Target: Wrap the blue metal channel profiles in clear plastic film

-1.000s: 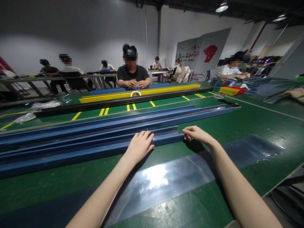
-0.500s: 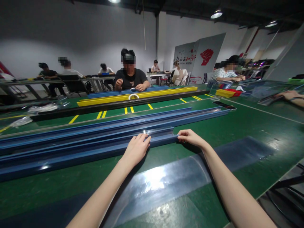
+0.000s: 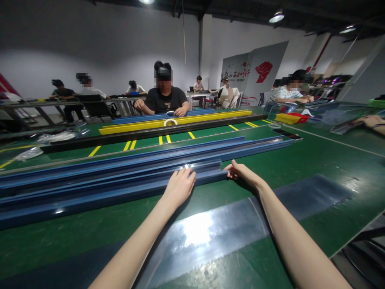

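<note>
Beneath the left hand (image 3: 179, 186), blue channel (image 3: 120, 196).

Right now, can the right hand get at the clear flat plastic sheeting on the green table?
Likely yes: the right hand is at the end of the nearest long blue channel strip, and the clear flat plastic sheeting lies nearer the camera with nothing seen on top.

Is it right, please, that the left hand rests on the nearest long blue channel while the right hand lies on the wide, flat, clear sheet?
Not quite: the head view shows the right hand at the right end of the nearest long blue channel, not on the wide, flat, clear sheet. The left hand does rest on that channel.
</note>
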### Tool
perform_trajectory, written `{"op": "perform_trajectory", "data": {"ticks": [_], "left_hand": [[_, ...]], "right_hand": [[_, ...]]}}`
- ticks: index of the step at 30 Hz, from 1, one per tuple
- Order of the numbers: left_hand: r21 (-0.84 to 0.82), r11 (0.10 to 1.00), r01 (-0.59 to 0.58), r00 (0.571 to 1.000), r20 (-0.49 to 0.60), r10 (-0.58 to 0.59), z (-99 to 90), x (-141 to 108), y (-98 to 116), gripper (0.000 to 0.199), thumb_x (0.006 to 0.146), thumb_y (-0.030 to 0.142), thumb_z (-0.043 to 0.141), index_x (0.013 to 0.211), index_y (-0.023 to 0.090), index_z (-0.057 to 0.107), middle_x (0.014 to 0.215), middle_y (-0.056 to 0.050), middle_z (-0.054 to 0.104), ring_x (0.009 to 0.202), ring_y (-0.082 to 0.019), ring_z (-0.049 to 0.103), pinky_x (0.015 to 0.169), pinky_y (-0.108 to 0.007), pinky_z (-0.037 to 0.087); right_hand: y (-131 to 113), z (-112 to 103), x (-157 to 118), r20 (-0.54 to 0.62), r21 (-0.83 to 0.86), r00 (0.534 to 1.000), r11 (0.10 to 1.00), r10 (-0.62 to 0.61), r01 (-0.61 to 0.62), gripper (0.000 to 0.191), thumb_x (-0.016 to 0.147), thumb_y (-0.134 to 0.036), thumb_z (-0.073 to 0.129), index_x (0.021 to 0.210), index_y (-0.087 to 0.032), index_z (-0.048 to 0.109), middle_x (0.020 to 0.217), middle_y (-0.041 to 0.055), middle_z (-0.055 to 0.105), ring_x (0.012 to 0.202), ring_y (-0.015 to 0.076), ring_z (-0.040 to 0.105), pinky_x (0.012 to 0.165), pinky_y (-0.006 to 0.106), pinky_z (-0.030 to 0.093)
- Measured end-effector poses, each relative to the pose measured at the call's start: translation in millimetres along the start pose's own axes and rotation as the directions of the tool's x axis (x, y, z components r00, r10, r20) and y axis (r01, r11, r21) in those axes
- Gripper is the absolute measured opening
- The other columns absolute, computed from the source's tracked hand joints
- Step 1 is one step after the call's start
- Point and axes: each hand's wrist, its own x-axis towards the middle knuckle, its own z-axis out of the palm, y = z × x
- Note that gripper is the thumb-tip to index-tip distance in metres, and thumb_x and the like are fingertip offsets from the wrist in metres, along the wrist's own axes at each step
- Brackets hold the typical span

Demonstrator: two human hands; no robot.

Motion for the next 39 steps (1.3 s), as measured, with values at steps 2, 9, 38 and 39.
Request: {"op": "perform_trajectory", "data": {"ticks": [2,9,38,39], "left_hand": [[0.012,1.000,0.005,0.999,-0.036,-0.005,4.1,-1,2,0.028,0.089,0.021,0.033,0.107,0.016,0.054,0.110,-0.010,0.056,0.098,-0.021,0.051,0.075,-0.032,0.040],[0.032,0.995,0.093,0.989,-0.120,-0.088,16.6,-8,10,0.032,0.086,0.017,0.038,0.114,0.017,0.052,0.114,-0.012,0.056,0.102,-0.024,0.052,0.077,-0.036,0.041],[0.071,0.985,0.155,0.965,-0.226,-0.136,28.3,-12,19,0.034,0.086,0.017,0.038,0.118,0.014,0.050,0.111,-0.011,0.060,0.101,-0.023,0.053,0.082,-0.037,0.038],[0.076,0.985,0.156,0.962,-0.240,-0.134,29.2,-12,19,0.033,0.086,0.017,0.038,0.116,0.014,0.051,0.110,-0.011,0.061,0.100,-0.022,0.054,0.081,-0.037,0.039]], "right_hand": [[2,1,6,-0.034,0.027,0.999,0.999,0.027,-0.026,0.063,0.073,-0.071,0.033,0.071,-0.014,0.060,0.056,0.0030,0.054,0.049,0.0087,0.045,0.045,0.022,0.033],[7,4,23,-0.222,-0.187,0.975,0.981,0.018,-0.061,0.061,0.072,-0.070,0.035,0.059,-0.015,0.058,0.043,0.0023,0.051,0.037,0.0093,0.042,0.038,0.023,0.031],[9,19,19,-0.329,-0.024,0.932,0.988,-0.154,0.155,0.034,0.057,-0.043,0.067,0.076,-0.017,0.056,0.062,0.0008,0.060,0.055,0.0108,0.051,0.044,0.021,0.032],[9,19,19,-0.330,-0.023,0.931,0.987,-0.155,0.156,0.034,0.057,-0.043,0.067,0.077,-0.017,0.056,0.062,0.0009,0.061,0.056,0.0113,0.052,0.044,0.021,0.033]]}}
